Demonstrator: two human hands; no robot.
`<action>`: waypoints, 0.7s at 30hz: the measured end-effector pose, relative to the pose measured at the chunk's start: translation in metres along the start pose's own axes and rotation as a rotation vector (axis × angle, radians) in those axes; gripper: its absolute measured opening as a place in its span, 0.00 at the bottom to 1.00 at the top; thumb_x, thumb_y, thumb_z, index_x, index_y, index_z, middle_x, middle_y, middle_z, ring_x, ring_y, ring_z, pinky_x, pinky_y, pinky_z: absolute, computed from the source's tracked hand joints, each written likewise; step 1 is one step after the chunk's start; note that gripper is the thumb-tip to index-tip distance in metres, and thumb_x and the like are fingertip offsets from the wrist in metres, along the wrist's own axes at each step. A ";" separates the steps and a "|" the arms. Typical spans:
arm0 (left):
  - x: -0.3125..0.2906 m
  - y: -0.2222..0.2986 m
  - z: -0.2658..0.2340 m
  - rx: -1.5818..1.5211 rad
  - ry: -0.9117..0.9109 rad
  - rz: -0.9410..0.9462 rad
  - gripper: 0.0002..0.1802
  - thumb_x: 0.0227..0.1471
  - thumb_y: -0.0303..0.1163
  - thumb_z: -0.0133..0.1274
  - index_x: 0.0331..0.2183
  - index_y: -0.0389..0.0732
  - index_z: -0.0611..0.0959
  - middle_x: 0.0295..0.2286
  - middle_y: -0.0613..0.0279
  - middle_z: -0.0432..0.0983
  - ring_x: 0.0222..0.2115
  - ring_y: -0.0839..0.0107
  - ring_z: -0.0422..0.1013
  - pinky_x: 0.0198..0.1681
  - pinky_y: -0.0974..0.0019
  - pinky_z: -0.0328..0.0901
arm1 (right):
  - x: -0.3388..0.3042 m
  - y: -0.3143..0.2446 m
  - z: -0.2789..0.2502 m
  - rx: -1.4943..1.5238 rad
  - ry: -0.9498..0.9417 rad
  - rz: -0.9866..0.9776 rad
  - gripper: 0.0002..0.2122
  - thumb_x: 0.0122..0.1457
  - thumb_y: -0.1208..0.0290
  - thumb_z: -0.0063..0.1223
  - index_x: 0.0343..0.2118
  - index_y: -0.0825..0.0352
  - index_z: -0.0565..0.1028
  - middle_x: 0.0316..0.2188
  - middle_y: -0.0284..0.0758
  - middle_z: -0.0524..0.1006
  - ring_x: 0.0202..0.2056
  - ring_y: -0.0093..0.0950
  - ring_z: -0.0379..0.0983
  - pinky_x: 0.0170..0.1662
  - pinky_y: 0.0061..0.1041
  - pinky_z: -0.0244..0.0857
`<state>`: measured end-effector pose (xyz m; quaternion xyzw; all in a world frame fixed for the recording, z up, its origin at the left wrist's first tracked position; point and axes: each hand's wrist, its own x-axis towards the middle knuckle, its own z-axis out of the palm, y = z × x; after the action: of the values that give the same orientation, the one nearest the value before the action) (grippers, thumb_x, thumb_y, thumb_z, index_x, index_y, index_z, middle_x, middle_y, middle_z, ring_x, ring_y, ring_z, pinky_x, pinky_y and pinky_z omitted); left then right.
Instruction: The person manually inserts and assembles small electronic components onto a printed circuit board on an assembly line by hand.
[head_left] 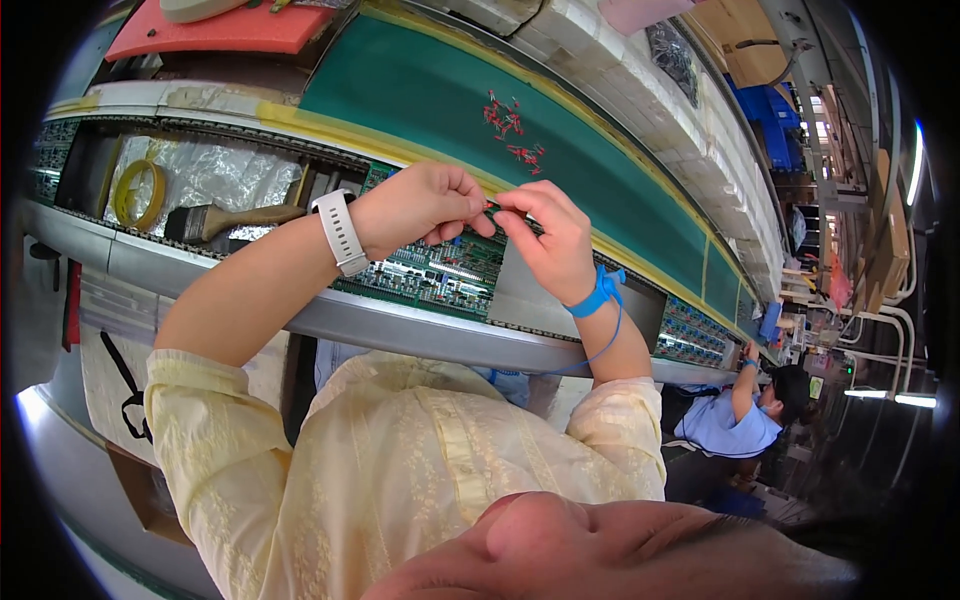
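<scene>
My left hand [432, 208], with a white watch band on its wrist, is closed in a pinch with its fingertips at a tiny red component [489, 205]. Meeting it from the other side, my right hand [552, 238] holds thumb and forefinger at the same red part. A blue wrist strap [597, 293] with a thin cord circles my right wrist. Under both hands lies a green circuit board [425, 283] crowded with small parts. Beyond them, loose red components [503, 116] with wire leads are scattered in two clusters on a green mat [410, 92].
To the left, a brush [240, 219] and a yellow tape roll [138, 194] rest in the rail track. A metal rail [430, 327] runs along my side. Further boards [693, 336] sit to the right, near a co-worker in blue [728, 425]. A red foam sheet [215, 35] lies far left.
</scene>
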<state>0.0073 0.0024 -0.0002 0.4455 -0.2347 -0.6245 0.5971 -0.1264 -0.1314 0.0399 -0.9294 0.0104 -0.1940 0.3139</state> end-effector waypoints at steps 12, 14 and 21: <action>-0.001 0.000 -0.002 0.023 -0.046 -0.017 0.07 0.51 0.32 0.48 0.29 0.38 0.73 0.25 0.63 0.75 0.17 0.85 0.61 0.17 0.81 0.57 | -0.003 -0.004 0.000 0.100 -0.034 0.067 0.05 0.45 0.82 0.54 0.27 0.68 0.74 0.26 0.36 0.72 0.26 0.27 0.70 0.27 0.21 0.64; -0.001 0.001 -0.005 -0.054 -0.006 -0.040 0.07 0.50 0.32 0.48 0.30 0.38 0.73 0.25 0.64 0.75 0.17 0.84 0.61 0.19 0.81 0.57 | -0.004 -0.007 -0.005 0.099 -0.017 0.078 0.05 0.45 0.82 0.54 0.27 0.68 0.74 0.26 0.35 0.73 0.26 0.27 0.70 0.27 0.21 0.64; 0.001 -0.001 -0.008 -0.093 0.118 0.004 0.08 0.48 0.27 0.46 0.34 0.37 0.71 0.28 0.61 0.73 0.20 0.83 0.60 0.21 0.80 0.57 | -0.017 -0.019 0.007 0.082 -0.461 -0.103 0.03 0.44 0.75 0.54 0.23 0.63 0.73 0.24 0.32 0.69 0.25 0.32 0.68 0.27 0.29 0.62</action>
<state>0.0133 0.0033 -0.0057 0.4528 -0.1707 -0.6063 0.6310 -0.1417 -0.1092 0.0397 -0.9348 -0.1170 0.0072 0.3352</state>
